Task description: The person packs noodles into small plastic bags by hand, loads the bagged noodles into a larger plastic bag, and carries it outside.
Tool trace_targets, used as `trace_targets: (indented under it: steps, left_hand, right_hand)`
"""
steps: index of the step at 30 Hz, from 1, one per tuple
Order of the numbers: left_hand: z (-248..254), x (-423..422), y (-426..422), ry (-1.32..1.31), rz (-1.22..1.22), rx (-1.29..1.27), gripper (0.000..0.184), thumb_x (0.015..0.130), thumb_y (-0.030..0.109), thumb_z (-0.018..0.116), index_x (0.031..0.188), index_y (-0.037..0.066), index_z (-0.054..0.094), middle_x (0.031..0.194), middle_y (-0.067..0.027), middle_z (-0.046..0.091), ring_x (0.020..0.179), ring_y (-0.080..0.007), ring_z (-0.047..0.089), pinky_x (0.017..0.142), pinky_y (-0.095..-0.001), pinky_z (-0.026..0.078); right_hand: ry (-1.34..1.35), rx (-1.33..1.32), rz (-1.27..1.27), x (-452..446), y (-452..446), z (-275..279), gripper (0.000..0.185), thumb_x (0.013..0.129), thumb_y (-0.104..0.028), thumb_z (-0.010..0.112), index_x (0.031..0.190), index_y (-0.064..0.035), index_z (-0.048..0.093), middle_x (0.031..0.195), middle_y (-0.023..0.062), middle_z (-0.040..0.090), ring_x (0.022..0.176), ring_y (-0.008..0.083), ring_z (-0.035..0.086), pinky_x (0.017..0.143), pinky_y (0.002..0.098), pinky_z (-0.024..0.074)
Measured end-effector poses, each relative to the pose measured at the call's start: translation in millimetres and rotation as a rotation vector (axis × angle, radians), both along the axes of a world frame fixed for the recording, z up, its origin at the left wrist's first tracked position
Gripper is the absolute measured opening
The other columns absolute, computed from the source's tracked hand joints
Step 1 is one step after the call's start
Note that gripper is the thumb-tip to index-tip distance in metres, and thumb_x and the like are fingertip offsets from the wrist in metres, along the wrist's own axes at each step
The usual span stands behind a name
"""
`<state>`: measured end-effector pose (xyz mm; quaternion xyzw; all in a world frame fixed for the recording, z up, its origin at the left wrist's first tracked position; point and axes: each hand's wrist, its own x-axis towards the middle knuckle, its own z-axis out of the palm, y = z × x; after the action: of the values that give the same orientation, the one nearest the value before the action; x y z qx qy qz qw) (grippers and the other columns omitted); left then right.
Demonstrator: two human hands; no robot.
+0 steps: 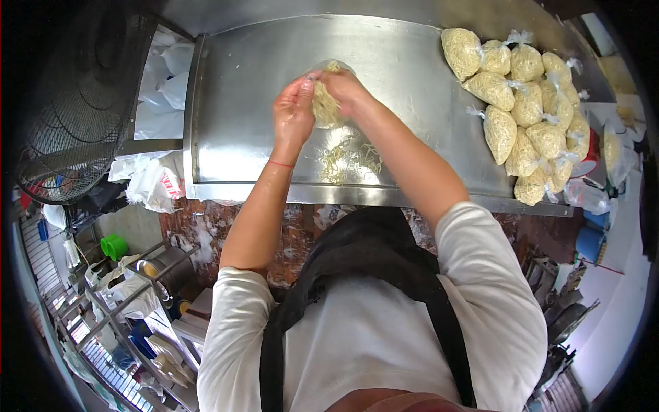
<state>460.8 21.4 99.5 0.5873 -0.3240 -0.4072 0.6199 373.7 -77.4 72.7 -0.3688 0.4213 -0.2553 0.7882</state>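
Brown brim-like edge (405,402) nearest. Beyond, left hand (295,115) and right hand (341,91) pinch neck of noodle bag (327,106), likely keeping it gathered; bag between hands, table (247,75) apparently bearing weight. Tied bags (528,103) massed right of hands, seemingly out of arms' way.

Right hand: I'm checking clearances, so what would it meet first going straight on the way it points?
Most likely the left hand: its fingertips lie right beside those of the right hand, at the bag of noodles. Whether they touch is unclear.
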Motion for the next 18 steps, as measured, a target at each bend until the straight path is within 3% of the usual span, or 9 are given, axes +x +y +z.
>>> trace_targets:
  steps: [1,2,5,8,11,12,14,16,18]
  left_hand:
    - [0.1,-1.4,-1.0,-0.057,-0.005,0.003,0.027,0.101,0.022,0.056,0.112,0.002,0.069,0.075,0.0027,0.062,0.06,-0.002,0.047,0.052,-0.0201,0.038]
    - [-0.9,-0.7,-0.6,-0.08,0.0,0.008,0.026,0.101,0.021,0.057,0.112,0.001,0.069,0.077,0.0021,0.063,0.062,-0.0028,0.049,0.054,-0.021,0.04]
    - [-3.7,6.9,0.8,-0.105,0.021,0.058,0.023,0.099,0.018,0.058,0.109,0.0,0.069,0.082,0.0002,0.066,0.069,-0.0061,0.054,0.06,-0.0241,0.045]
    - [2.6,22.5,8.1,-0.185,-0.016,0.257,0.02,0.096,0.016,0.061,0.104,-0.001,0.069,0.086,-0.0031,0.069,0.073,-0.0093,0.058,0.065,-0.0258,0.048]
    - [-4.8,34.6,12.9,-0.464,-0.032,0.367,0.018,0.092,0.016,0.063,0.099,0.0,0.068,0.084,-0.007,0.069,0.072,-0.0134,0.061,0.067,-0.028,0.049]
    - [-12.1,35.8,13.1,-0.52,0.0,0.298,0.017,0.093,0.016,0.063,0.1,0.001,0.067,0.077,-0.0044,0.065,0.063,-0.0112,0.056,0.058,-0.0267,0.044]
    - [-25.4,38.2,7.1,-0.635,0.059,0.155,0.016,0.094,0.016,0.063,0.102,0.003,0.065,0.062,0.0009,0.056,0.046,-0.0067,0.046,0.04,-0.0243,0.036]
    - [-17.5,37.2,0.0,-0.596,0.059,0.18,0.016,0.095,0.017,0.061,0.102,0.003,0.064,0.064,-0.0007,0.057,0.047,-0.0072,0.047,0.041,-0.0253,0.037]
    - [-10.6,37.7,-5.2,-0.541,0.1,0.168,0.015,0.097,0.018,0.059,0.101,0.004,0.062,0.064,-0.0013,0.057,0.048,-0.0077,0.048,0.041,-0.0262,0.037]
  right_hand:
    - [-0.087,0.088,-0.133,9.6,2.5,1.8,0.032,0.089,-0.012,0.063,0.112,0.0109,0.06,0.097,0.0171,0.068,0.08,0.0261,0.068,0.066,0.0363,0.055]
    - [0.208,-0.034,-0.096,15.3,2.5,3.8,0.027,0.089,-0.006,0.057,0.11,0.0107,0.059,0.106,0.024,0.066,0.086,0.0311,0.069,0.073,0.0388,0.056]
    - [0.735,-0.89,0.454,11.3,3.9,-8.9,0.027,0.088,-0.003,0.054,0.112,0.009,0.059,0.108,0.0275,0.065,0.092,0.037,0.068,0.081,0.0406,0.0543]
    - [0.687,-1.124,0.833,-19.6,1.7,20.3,0.036,0.085,-0.006,0.06,0.118,0.0085,0.057,0.112,0.03,0.063,0.1,0.041,0.064,0.089,0.042,0.0507]
    - [0.574,-0.975,0.427,-42.2,1.4,43.7,0.039,0.081,-0.012,0.066,0.116,0.0046,0.061,0.112,0.0261,0.064,0.102,0.0384,0.064,0.088,0.0424,0.0509]
    - [0.593,-1.188,0.178,-42.5,2.5,28.2,0.03,0.083,-0.013,0.066,0.109,0.0,0.067,0.108,0.0221,0.067,0.099,0.0372,0.065,0.087,0.0424,0.0516]
    - [0.911,-1.288,-0.042,-37.4,7.8,4.1,0.023,0.087,-0.012,0.062,0.106,-0.0019,0.069,0.102,0.0203,0.069,0.093,0.0362,0.066,0.084,0.0418,0.0524]
    - [1.017,-1.183,0.036,-38.1,-0.7,-10.2,0.021,0.091,-0.012,0.059,0.106,-0.0029,0.07,0.096,0.0188,0.07,0.089,0.0345,0.067,0.082,0.041,0.0531]
    - [0.889,-0.881,0.409,-49.8,-24.1,-12.5,0.023,0.094,-0.014,0.057,0.11,-0.003,0.068,0.092,0.0176,0.071,0.085,0.0321,0.068,0.08,0.0401,0.0537]
